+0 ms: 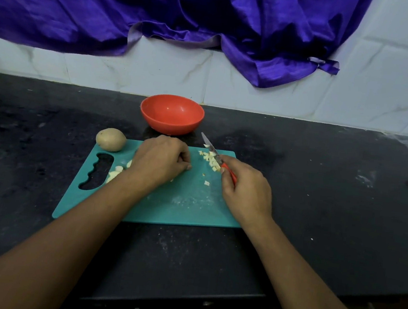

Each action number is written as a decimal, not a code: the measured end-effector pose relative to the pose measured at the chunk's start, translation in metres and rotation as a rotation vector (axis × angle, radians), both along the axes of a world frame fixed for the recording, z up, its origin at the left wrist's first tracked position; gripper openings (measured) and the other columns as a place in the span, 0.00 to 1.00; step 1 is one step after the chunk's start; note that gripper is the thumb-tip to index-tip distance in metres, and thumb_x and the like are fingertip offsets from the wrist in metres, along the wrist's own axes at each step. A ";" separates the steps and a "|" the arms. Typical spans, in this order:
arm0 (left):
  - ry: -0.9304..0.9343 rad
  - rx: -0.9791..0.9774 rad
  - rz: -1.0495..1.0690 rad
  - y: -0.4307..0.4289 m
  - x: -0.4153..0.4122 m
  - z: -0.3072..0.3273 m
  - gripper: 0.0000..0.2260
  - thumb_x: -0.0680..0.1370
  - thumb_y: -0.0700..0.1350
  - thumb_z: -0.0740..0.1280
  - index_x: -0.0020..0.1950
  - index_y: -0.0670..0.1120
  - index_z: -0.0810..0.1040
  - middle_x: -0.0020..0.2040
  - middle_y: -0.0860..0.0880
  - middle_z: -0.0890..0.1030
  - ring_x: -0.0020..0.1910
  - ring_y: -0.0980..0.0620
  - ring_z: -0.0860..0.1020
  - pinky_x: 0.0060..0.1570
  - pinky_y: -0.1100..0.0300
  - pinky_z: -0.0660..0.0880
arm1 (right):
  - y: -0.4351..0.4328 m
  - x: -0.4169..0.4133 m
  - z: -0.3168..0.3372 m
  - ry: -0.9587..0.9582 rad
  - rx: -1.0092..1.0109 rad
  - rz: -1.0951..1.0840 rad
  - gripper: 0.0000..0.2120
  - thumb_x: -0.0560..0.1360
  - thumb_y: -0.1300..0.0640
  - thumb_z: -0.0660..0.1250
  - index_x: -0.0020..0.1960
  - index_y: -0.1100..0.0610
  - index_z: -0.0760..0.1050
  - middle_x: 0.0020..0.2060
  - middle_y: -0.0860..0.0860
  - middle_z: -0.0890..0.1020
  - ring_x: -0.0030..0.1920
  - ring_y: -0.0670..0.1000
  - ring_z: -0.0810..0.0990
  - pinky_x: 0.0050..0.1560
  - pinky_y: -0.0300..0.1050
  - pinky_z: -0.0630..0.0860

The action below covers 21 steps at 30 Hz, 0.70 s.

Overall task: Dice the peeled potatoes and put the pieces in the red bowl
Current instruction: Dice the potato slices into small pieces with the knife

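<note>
- Your right hand (247,189) has its fingers wrapped round the knife (216,157) above the far edge of the board (187,203), likely shedding dice (211,160) (some cling).
- Your left hand (159,161) curls mid-board; whether it holds anything is hidden.

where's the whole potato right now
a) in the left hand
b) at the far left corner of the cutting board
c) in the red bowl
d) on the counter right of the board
b: the whole potato sits at the far left corner of the teal cutting board, and the red bowl behind it looks empty.
</note>
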State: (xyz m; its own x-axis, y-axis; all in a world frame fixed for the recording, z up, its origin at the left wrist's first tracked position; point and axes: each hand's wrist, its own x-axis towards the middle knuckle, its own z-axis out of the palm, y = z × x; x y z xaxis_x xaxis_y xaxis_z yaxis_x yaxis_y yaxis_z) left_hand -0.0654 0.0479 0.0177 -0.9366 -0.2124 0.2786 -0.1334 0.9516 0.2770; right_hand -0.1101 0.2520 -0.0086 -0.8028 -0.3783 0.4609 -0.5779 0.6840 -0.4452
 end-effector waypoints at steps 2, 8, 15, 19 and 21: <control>0.008 0.030 -0.011 0.007 -0.009 0.000 0.02 0.76 0.51 0.75 0.46 0.54 0.84 0.42 0.58 0.83 0.46 0.55 0.81 0.46 0.54 0.77 | 0.001 -0.001 0.000 -0.003 0.017 -0.027 0.16 0.82 0.53 0.62 0.67 0.42 0.78 0.52 0.43 0.84 0.48 0.46 0.82 0.43 0.45 0.76; 0.180 0.454 0.059 0.020 -0.037 -0.005 0.08 0.76 0.52 0.74 0.53 0.53 0.83 0.41 0.57 0.84 0.44 0.57 0.82 0.47 0.55 0.78 | 0.003 -0.001 0.000 -0.003 -0.037 -0.026 0.15 0.81 0.53 0.63 0.66 0.43 0.79 0.50 0.43 0.84 0.46 0.45 0.81 0.43 0.44 0.77; 0.085 1.141 0.011 0.022 -0.037 0.007 0.10 0.77 0.48 0.76 0.52 0.42 0.85 0.45 0.46 0.88 0.30 0.56 0.73 0.27 0.64 0.71 | 0.005 -0.005 -0.003 -0.030 -0.186 0.007 0.15 0.80 0.53 0.65 0.65 0.44 0.80 0.49 0.42 0.86 0.47 0.44 0.83 0.46 0.49 0.82; 0.043 1.178 0.072 0.019 -0.041 0.009 0.05 0.78 0.41 0.74 0.51 0.40 0.85 0.42 0.45 0.87 0.27 0.57 0.73 0.24 0.65 0.71 | 0.005 -0.006 -0.004 -0.033 -0.186 0.016 0.15 0.81 0.52 0.65 0.65 0.44 0.80 0.50 0.42 0.86 0.48 0.43 0.83 0.47 0.48 0.82; 0.025 1.174 0.089 0.019 -0.043 0.008 0.03 0.79 0.39 0.73 0.49 0.39 0.85 0.40 0.45 0.86 0.27 0.56 0.73 0.23 0.65 0.71 | 0.005 -0.006 -0.004 -0.035 -0.176 0.019 0.15 0.81 0.52 0.65 0.66 0.44 0.80 0.51 0.42 0.86 0.48 0.43 0.83 0.47 0.47 0.81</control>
